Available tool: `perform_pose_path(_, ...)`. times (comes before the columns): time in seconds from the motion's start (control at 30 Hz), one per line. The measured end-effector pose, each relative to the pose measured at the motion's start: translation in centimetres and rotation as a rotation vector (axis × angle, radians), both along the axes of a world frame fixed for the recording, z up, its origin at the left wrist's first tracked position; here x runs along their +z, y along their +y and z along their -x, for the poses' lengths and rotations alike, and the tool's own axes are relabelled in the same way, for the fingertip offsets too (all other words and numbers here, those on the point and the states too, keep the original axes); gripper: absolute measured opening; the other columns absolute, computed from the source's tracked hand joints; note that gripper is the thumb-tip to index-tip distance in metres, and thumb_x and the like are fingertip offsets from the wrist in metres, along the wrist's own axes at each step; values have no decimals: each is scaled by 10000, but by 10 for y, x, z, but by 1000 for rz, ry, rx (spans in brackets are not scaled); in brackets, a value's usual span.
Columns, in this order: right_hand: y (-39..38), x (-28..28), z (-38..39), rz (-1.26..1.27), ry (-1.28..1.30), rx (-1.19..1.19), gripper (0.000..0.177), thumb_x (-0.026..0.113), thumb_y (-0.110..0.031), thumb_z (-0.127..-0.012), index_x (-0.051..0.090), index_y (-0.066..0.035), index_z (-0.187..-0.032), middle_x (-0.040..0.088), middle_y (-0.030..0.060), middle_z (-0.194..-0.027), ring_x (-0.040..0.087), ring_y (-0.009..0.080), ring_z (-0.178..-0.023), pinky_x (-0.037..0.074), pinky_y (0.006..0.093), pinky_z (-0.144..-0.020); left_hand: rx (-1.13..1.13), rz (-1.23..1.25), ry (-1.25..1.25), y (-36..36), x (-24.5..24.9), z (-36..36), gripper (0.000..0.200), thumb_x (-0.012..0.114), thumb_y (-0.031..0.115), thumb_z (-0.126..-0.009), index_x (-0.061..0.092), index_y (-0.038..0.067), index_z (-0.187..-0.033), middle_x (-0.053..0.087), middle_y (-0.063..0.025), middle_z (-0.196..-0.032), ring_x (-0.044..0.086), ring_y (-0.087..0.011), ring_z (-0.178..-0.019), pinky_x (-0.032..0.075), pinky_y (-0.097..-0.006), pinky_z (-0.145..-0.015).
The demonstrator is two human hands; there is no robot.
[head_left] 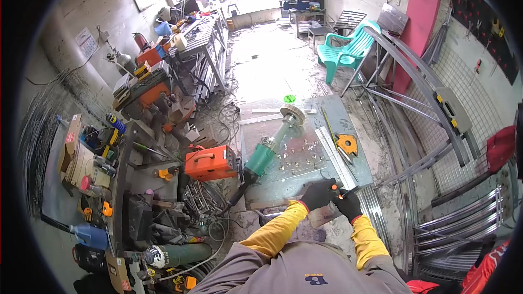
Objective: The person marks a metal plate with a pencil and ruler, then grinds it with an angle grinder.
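L hand nr R hand, R fingers curled, arms fwd

The table bears a grinder (and, apparently, fittings).

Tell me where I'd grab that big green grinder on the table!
Probably by the black rear handle, coming from the person's near left, with another hand around the green body. The grinder lies slantwise: its slim handle points near-left, past the table's edge, while the round wheel sits at the far end, so fingers should be clear of it.
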State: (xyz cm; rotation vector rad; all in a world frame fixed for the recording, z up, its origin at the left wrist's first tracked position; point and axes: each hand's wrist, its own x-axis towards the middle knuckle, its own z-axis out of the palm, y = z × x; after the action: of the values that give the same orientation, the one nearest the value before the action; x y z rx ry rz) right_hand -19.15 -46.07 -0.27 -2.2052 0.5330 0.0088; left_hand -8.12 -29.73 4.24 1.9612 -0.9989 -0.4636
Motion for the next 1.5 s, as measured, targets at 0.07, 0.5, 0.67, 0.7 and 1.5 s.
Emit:
perform_pose_path(0.07, -1, -12, -1, 33, -32, -3, 344, 716, -371, -874, 772, -106, -1087, 730, 98, -727, 733, 283, -709, 547, 427, -664, 110, -70, -145, -4, -4, 5, 310, 686, 362, -967, 702, 117, -1156, 718, -146, -980, 701, -388, -924, 547, -479, -809)
perform_pose_path(0.5, 3, -12, -1, -17, -63, -21, 302, 713, -357, -871, 774, -111, -1035, 735, 101, -749, 729, 268, -708, 542, 410, -648, 157, 331, -218, -5, 14, 13, 347, 706, 259, -944, 703, 165, -1278, 705, -143, -1018, 684, -363, -989, 531, -481, -822)
perform_pose_path(0.67, 1, -12, 0, -33, -31, -51, 304, 748, -379, -893, 790, -151, -1090, 759, 94, -810, 742, 265, -750, 551, 398, -673, 49, 39, -119, -6, 5, 8, 250, 681, 244, -950, 727, 148, -1175, 725, -140, -1007, 684, -376, -965, 534, -482, -838)
perform_pose_path(0.7, 0, -10, 0, -30, -37, -64, 304, 748, -379, -893, 790, -151, -1090, 759, 94, -810, 742, 265, -750, 551, 398, -673, 36, 43, -124, -11, 2, 10, 250, 681, 244, -950, 727, 148, -1175, 725, -140, -1007, 684, -376, -965, 534, -482, -838)
perform_pose_path(1.5, 5, -21, 3, 11, -99, -55, 414, 723, -455, -864, 758, -107, -1085, 745, 189, -965, 713, 383, -942, 544, 487, -802, 252, -128, -273, -15, -10, 22, 319, 725, 228, -943, 717, 113, -1240, 777, -140, -1039, 756, -344, -944, 588, -433, -793)
